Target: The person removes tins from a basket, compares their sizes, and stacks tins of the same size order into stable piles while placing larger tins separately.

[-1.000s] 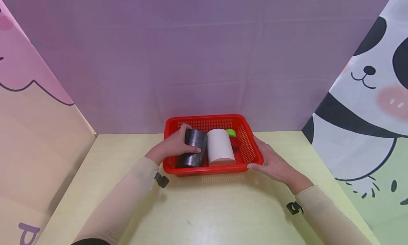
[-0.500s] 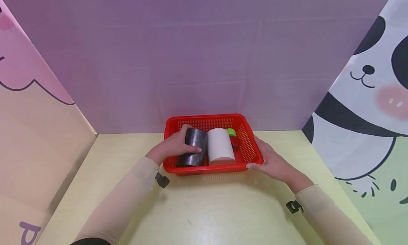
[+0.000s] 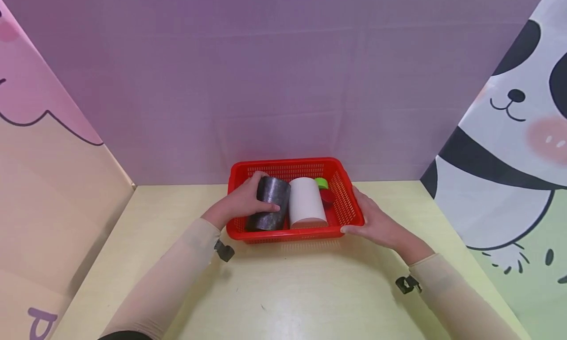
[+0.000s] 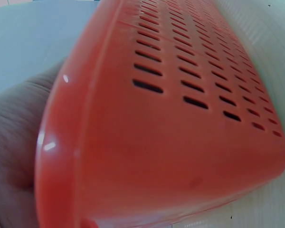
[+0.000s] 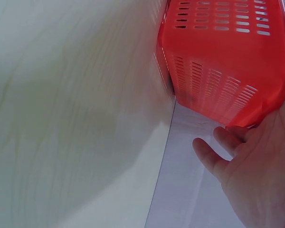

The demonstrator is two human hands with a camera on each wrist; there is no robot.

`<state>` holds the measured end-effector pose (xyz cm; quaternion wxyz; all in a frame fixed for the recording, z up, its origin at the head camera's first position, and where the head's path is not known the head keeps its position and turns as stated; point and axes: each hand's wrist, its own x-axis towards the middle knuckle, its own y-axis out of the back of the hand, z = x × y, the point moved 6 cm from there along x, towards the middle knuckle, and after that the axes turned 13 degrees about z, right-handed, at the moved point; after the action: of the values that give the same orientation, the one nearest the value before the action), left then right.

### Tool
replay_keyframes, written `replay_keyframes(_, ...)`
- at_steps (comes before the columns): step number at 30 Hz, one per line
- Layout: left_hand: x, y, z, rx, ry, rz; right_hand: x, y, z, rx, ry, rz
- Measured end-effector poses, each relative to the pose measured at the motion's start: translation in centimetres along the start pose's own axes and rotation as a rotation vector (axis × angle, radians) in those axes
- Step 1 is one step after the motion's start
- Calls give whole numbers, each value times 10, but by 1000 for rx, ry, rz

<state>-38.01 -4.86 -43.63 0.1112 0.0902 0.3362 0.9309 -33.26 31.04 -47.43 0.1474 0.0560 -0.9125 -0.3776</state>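
Observation:
A red plastic basket point(image 3: 283, 235) with slotted walls stands at the back of the table. Inside its left part my left hand point(image 3: 241, 198) grips a dark metallic cylinder point(image 3: 273, 195), thumb across its near side. Beside that lies a white cylinder point(image 3: 305, 200) with a pinkish end facing me. My right hand point(image 3: 378, 223) holds the basket's right front corner, thumb on the front rim and fingers along the side wall. In the left wrist view the basket wall point(image 4: 133, 142) hides most of the left hand. The right wrist view shows fingertips point(image 5: 206, 152) spread by the basket's corner.
To the right of the white cylinder, a small red item point(image 3: 327, 198) with a bright green top point(image 3: 321, 183) sits in the basket. Behind it rises a purple cloth backdrop point(image 3: 283, 84). The pale tabletop point(image 3: 283, 291) extends toward me, with printed panels at both sides.
The dark cylinder's top has leaned slightly right toward the white one, with my left hand still on it. My right hand and the basket's right side have shifted very slightly left.

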Motion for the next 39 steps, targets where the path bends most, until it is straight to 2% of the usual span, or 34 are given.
replay_keyframes(10,3,-3,0,8,6,20,0,-1,2,-46,-15,36)
replay_keyframes(15,3,-5,1,3,0,32,0,-2,0,-27,-9,46)
replay_keyframes(22,4,-4,4,22,-38,92,0,-3,4,-64,-26,55)
replay_keyframes(33,0,15,13,-28,-82,223,-1,0,-1,-80,3,65)
replay_keyframes(39,-2,26,11,-77,-73,267,-2,1,-1,-87,5,70)
